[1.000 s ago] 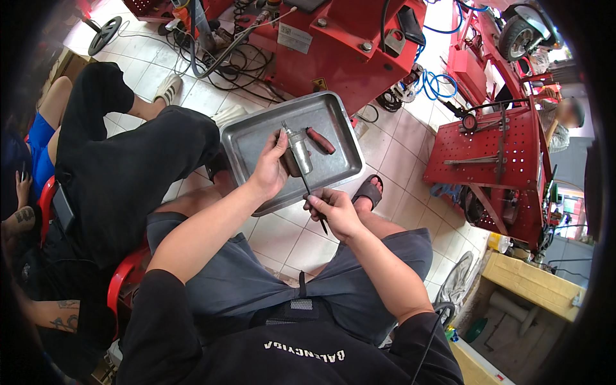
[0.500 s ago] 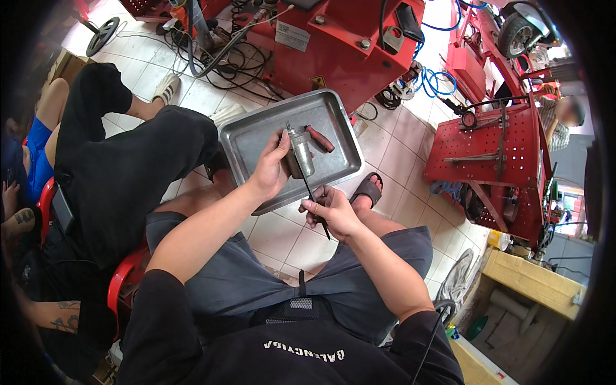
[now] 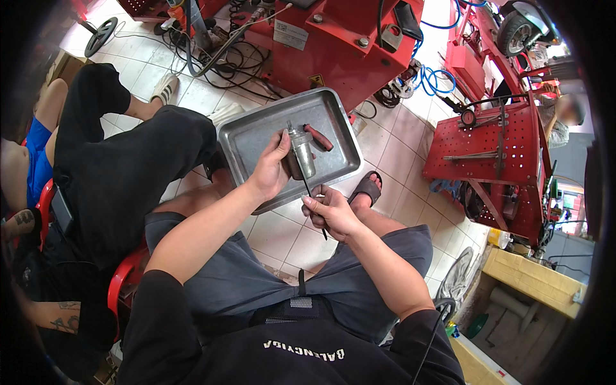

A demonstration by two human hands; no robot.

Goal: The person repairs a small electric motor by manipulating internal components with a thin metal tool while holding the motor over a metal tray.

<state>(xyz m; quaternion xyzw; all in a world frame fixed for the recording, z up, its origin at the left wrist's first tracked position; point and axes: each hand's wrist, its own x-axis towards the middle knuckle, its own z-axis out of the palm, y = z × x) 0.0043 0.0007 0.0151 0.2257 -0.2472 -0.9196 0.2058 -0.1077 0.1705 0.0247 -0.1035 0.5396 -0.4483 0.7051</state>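
Reaching forward, the person's left hand (image 3: 273, 168) clasps a metal cylinder (image 3: 304, 156) over the grey tray (image 3: 256, 128), while the right hand (image 3: 330, 210), curled near the tray's closest edge, pinches a thin black rod (image 3: 307, 184) slanting back from beside the cylinder.

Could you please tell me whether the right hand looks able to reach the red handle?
Probably yes: the red handle lies in the tray with its right side open, though the right hand may first need to release the black rod.
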